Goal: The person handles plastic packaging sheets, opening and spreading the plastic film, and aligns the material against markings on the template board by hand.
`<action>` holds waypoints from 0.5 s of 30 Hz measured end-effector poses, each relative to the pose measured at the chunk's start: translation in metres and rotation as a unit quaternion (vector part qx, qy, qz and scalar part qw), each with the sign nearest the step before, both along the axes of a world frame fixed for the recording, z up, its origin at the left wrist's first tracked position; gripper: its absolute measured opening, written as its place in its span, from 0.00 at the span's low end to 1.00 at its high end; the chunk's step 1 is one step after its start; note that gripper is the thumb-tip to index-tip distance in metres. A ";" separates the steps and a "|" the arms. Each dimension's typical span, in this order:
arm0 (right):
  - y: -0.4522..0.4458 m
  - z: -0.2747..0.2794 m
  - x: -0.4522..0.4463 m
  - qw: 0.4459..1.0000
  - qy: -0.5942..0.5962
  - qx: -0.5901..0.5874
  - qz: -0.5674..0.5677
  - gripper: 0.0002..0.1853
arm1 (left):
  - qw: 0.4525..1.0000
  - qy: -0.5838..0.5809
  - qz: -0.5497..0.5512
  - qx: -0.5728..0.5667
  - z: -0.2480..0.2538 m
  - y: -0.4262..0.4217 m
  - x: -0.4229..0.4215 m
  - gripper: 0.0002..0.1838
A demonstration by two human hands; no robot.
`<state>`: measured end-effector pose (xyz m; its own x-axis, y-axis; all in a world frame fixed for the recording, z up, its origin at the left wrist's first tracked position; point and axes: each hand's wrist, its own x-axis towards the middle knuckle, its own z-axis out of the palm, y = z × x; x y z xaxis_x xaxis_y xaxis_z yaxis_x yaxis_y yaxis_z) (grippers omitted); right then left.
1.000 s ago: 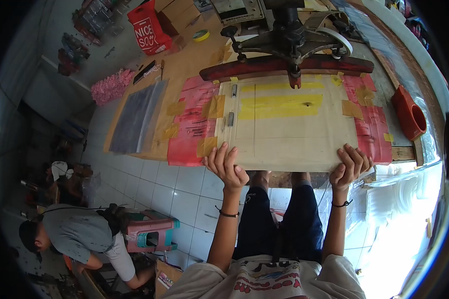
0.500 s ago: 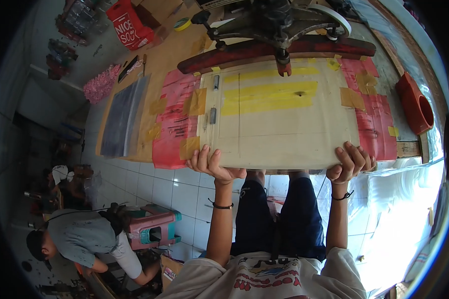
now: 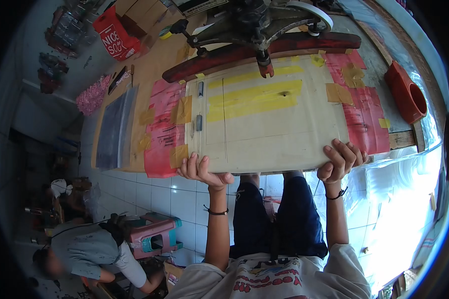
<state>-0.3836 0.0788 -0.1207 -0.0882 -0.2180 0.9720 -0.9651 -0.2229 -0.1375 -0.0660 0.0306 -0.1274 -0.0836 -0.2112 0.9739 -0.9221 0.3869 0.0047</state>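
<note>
So the board point(image 3: 264, 142) is gripped at its near corners by the left hand point(image 3: 204, 172) and right hand point(image 3: 341, 160), fingers curled over, probably for steadiness. It's set at the edge of the table point(image 3: 157, 56), crossed by the bar point(image 3: 304, 47) at its far end, red sheets point(image 3: 366, 122) taped alongside, seemingly against slipping.

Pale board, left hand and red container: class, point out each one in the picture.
Pale board point(image 3: 269, 121): head view, bare top surface.
Left hand point(image 3: 204, 173): head view, middle of the hand.
Red container point(image 3: 399, 91): head view, outer side wall.
</note>
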 end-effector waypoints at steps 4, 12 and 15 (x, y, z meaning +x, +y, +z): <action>0.001 0.004 0.001 1.000 0.004 -0.005 0.003 0.19 | 1.000 0.000 0.009 -0.016 -0.001 -0.002 -0.001 0.35; 0.006 0.002 0.002 0.999 -0.023 0.034 0.022 0.16 | 1.000 0.007 0.004 -0.001 0.000 0.001 -0.003 0.34; 0.012 0.007 0.001 0.998 -0.010 0.052 0.016 0.17 | 1.000 0.008 0.007 0.021 0.001 0.008 -0.003 0.34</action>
<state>-0.3821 0.0907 -0.1142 -0.0984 -0.3210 0.9420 -0.9548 -0.2363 -0.1802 -0.0694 0.0388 -0.1264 -0.0642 -0.2532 0.9653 -0.9272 0.3728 0.0361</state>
